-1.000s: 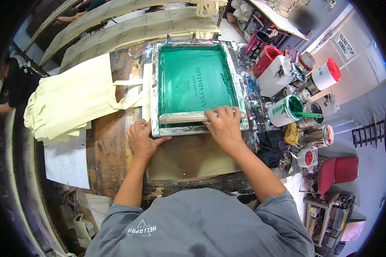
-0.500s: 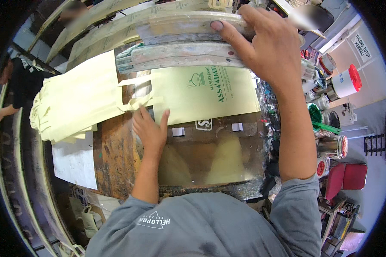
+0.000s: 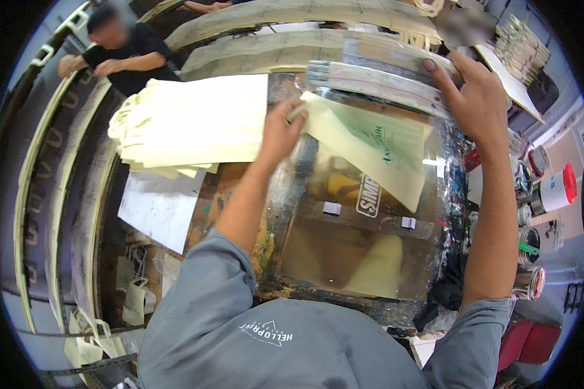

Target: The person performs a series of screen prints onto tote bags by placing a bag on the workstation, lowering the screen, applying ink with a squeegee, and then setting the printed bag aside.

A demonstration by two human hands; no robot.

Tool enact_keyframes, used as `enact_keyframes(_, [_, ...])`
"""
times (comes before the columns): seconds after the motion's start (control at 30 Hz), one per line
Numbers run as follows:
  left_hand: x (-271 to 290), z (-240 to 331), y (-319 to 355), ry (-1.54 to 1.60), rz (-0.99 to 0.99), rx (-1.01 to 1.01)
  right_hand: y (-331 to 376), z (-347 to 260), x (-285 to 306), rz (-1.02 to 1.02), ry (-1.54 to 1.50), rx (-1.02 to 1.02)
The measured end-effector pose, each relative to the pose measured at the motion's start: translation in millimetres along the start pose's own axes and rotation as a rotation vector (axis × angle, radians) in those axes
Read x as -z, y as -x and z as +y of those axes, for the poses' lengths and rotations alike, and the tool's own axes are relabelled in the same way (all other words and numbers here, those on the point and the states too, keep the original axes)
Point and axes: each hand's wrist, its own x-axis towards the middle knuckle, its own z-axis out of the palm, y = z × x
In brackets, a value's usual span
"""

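My left hand (image 3: 283, 131) is closed on the near-left corner of a cream cloth bag (image 3: 350, 136) with a green print. The bag slants across the board (image 3: 340, 259), one corner lifted and its far part under the raised frame. My right hand (image 3: 479, 96) grips the right end of a printing screen frame (image 3: 383, 84), thumb on its upper edge, holding it tilted up above the bag. To the left of my left hand lies a stack of plain cream bags (image 3: 198, 120). The bag's handles are hidden.
A white sheet (image 3: 162, 204) sticks out under the stack. Long racks (image 3: 78, 162) hold bags on the left and at the back. A person in black (image 3: 133, 58) stands at the far left. Paint tubs (image 3: 555, 188) and a red chair (image 3: 532, 343) are on the right.
My left hand has taken hold of the printed bag and pulled its corner up, turning the bag aslant. The view has swung left, and the other person shows more fully.
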Motion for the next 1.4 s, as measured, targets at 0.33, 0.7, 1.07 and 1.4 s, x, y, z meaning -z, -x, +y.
enact_keyframes(0.33, [374.3, -126.3, 6.6, -0.171, 0.438, 0.161, 13.0, -5.4, 2.3, -0.007, 0.005, -0.009])
enact_keyframes(0.7, [215.6, -92.8, 80.8, -0.824, -0.131, -0.303, 12.6, -6.2, 0.3, -0.036, 0.029, -0.037])
enact_keyframes(1.07, [120.5, -83.6, 23.2, -1.118, -0.108, -0.442, 12.5, -8.1, 4.1, -0.050, 0.036, 0.001])
enact_keyframes(1.4, [-93.3, 33.1, 92.3, -0.583, -0.639, -0.363, 0.5, 16.1, -11.1, -0.071, 0.093, -0.001])
